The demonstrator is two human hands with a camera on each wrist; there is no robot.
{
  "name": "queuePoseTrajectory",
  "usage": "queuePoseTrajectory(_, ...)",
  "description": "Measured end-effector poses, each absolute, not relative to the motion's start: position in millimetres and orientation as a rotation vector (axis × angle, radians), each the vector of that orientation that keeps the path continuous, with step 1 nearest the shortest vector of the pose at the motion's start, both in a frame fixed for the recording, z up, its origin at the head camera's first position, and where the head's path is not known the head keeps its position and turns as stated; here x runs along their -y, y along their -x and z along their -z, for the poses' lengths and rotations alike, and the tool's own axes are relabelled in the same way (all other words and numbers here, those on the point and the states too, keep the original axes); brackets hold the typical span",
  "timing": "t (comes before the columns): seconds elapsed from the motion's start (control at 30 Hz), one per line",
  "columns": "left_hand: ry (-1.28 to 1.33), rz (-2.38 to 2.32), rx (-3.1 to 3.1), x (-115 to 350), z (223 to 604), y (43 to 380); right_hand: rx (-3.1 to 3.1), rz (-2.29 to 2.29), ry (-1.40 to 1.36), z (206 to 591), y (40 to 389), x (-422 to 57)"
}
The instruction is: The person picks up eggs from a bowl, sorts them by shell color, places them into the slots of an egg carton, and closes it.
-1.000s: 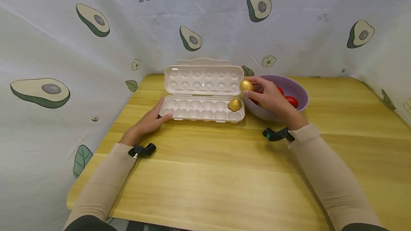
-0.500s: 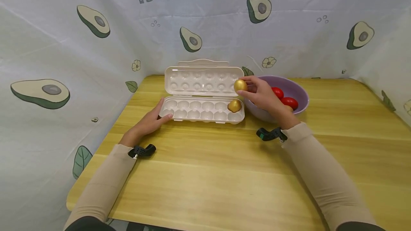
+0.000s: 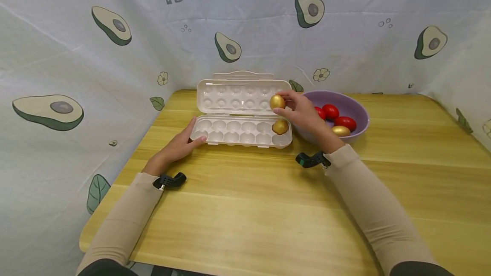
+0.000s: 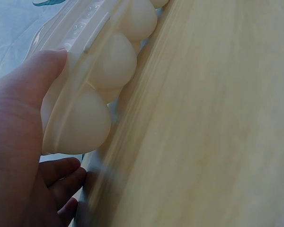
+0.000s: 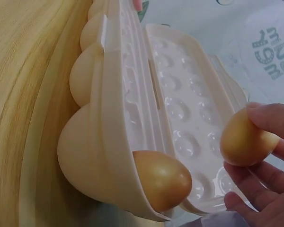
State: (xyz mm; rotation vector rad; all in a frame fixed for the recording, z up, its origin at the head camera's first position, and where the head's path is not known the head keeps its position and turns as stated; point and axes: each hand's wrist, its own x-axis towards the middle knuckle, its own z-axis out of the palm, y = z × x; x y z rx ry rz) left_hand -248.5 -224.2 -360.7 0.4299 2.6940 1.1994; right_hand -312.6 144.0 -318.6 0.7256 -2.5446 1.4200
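Note:
My right hand [image 3: 301, 110] pinches a gold egg [image 3: 277, 102] between thumb and fingertips. It holds the egg above the right part of an egg carton [image 3: 232, 132], in front of the raised lid [image 3: 244, 96]. Another gold egg [image 5: 163, 181] sits in a back-row cup at the carton's right end; the carton's other cups hold nothing. At the left end my left hand [image 3: 177, 144] grips the carton, the thumb [image 4: 49, 71] over its rim and the other fingers around the end, partly hidden.
A purple bowl [image 3: 358, 112] stands just right of the carton, partly behind my right forearm. In it lie several red eggs [image 3: 345, 122] and a gold one [image 3: 341, 131]. A printed cloth [image 3: 264, 20] hangs behind the wooden table [image 3: 238, 208].
My right hand has moved left from the bowl with the gold egg, and more eggs in the bowl now show. The left hand and carton have stayed in place.

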Motion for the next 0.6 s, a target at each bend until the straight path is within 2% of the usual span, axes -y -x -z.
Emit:
queuePoseTrajectory(0.27,-0.419,-1.205,-2.727,235.7,387.6,266.7,2.556,-1.418,-0.710,320.8,311.6,-135.8)
queuePoseTrajectory(0.6,-0.428,-1.217,-2.739,237.2,391.8,267.7,2.515,-1.412,-0.765,324.9,311.0,-128.5)
